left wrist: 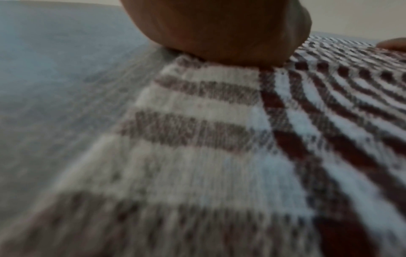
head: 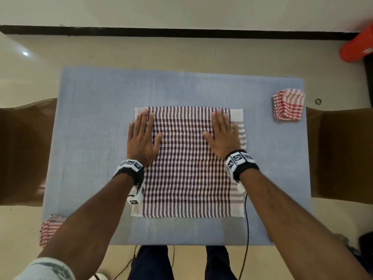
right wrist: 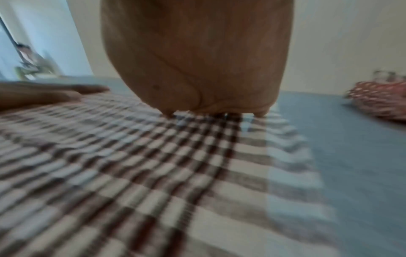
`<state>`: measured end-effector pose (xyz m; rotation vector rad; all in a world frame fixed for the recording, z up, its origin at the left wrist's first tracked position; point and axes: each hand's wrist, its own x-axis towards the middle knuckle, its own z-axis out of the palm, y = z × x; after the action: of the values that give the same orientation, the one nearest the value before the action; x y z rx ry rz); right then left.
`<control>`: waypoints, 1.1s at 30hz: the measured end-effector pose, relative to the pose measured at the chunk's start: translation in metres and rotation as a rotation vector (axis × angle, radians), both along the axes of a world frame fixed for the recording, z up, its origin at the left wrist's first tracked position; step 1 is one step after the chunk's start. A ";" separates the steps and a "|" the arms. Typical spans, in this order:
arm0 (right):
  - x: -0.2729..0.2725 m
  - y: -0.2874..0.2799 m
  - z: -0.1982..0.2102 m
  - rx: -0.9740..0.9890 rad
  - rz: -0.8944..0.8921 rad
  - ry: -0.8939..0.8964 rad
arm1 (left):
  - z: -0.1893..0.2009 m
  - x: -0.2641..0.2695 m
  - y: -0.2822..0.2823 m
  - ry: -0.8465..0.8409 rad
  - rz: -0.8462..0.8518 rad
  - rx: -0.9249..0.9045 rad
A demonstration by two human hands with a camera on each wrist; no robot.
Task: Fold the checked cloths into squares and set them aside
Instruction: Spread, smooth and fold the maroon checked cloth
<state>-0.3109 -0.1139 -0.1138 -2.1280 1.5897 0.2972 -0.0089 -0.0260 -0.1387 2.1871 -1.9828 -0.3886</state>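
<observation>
Mid-bench [head: 90, 98], 2 hands [head: 141, 138] [head: 223, 134], fingers straight, press 1 dark checked cloth [head: 187, 168]; red folded piles sit at 2 o'clock [head: 288, 105] and 8 o'clock [head: 50, 227].

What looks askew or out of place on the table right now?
Little. The dark checked cloth lies flat under both open hands, though its right edge is uneven. One red checked pile overhangs the table's near-left corner.
</observation>
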 end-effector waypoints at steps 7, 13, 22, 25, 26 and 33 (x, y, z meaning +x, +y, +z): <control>-0.075 0.005 0.015 -0.046 -0.357 0.010 | 0.000 0.000 -0.001 -0.006 0.006 -0.014; -0.084 0.112 0.047 0.000 -0.320 -0.119 | 0.023 -0.002 -0.002 -0.043 0.016 0.104; -0.111 0.231 0.031 0.309 -0.604 -0.121 | 0.077 -0.014 0.154 0.130 0.374 0.367; -0.111 0.238 0.030 0.330 -0.606 -0.181 | 0.070 -0.020 0.204 0.127 0.422 0.536; -0.112 0.238 0.032 0.314 -0.612 -0.193 | 0.067 -0.024 0.213 0.130 0.415 0.582; -0.118 0.225 0.061 0.210 -0.783 -0.293 | 0.073 -0.030 0.208 0.210 0.569 0.637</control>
<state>-0.4290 0.1108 -0.0532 -1.1961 1.9506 -0.1029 -0.0390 0.1824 -0.0656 2.7790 -1.1363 -1.2124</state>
